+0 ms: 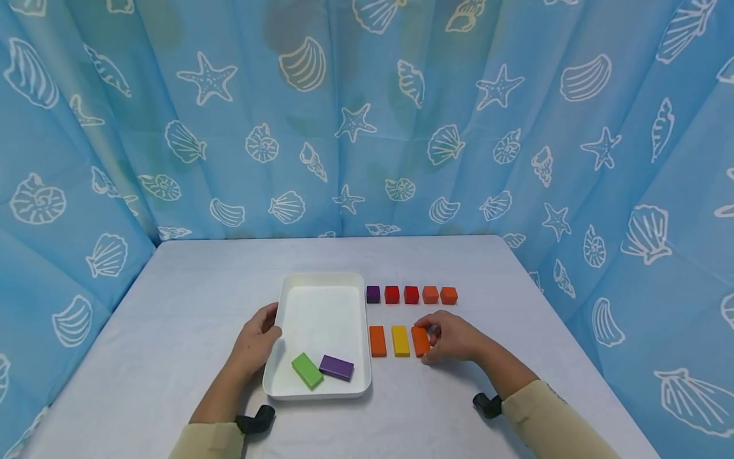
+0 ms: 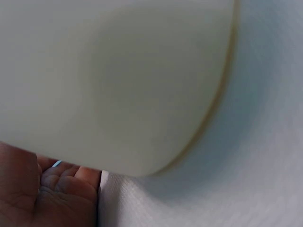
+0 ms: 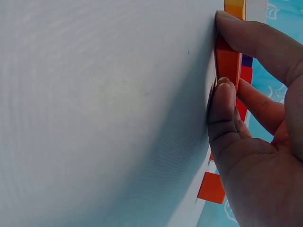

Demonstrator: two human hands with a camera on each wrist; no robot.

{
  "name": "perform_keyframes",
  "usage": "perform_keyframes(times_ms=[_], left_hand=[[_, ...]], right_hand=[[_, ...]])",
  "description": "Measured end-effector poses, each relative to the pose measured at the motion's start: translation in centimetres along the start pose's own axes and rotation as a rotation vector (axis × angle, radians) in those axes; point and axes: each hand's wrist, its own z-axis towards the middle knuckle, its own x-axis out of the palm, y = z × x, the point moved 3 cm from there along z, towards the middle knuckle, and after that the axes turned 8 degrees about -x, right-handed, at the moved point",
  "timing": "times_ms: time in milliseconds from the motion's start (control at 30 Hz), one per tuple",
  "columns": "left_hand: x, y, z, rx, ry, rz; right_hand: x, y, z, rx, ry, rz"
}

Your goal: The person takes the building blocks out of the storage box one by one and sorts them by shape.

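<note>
A white tray (image 1: pixel 323 312) lies on the table with a green block (image 1: pixel 308 371) and a purple block (image 1: pixel 336 368) inside, near its front wall. My left hand (image 1: pixel 255 341) holds the tray's left side, thumb at the rim; in the left wrist view the tray wall hides part of its fingers. On the tray's right, my right hand (image 1: pixel 457 338) pinches an orange block (image 1: pixel 420 342) between thumb and fingers, and the block appears to rest on the table. Left of it lie a yellow block (image 1: pixel 401 341) and another orange block (image 1: pixel 377 341).
Behind the row of blocks stands a line of small cubes: a purple cube (image 1: pixel 373 294), red cubes (image 1: pixel 392 294) and orange cubes (image 1: pixel 449 295). The table (image 1: pixel 189 306) has a white cover. A blue shell-print curtain (image 1: pixel 367 159) hangs around its back and sides.
</note>
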Motion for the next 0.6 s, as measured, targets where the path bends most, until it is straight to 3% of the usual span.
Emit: perform_keyframes(times_ms=[167,333,500,600], left_hand=[[0.1,0.2,0.1,0.001,-0.003,-0.008],[0.2,0.4,0.3,0.007,0.012,-0.021],[-0.1,0.4,0.3,0.016,0.007,-0.006],[0.0,0.4,0.3,0.005,0.004,0.001]], right_hand=[[-0.1,0.2,0.2,-0.015,0.008,-0.024],[-0.3,1.4,-0.4,-0.009,0.049,-0.177],[-0.7,4.8,-1.2,-0.061,0.033,-0.395],[-0.6,7.0,-1.5,-0.124,0.004,-0.414]])
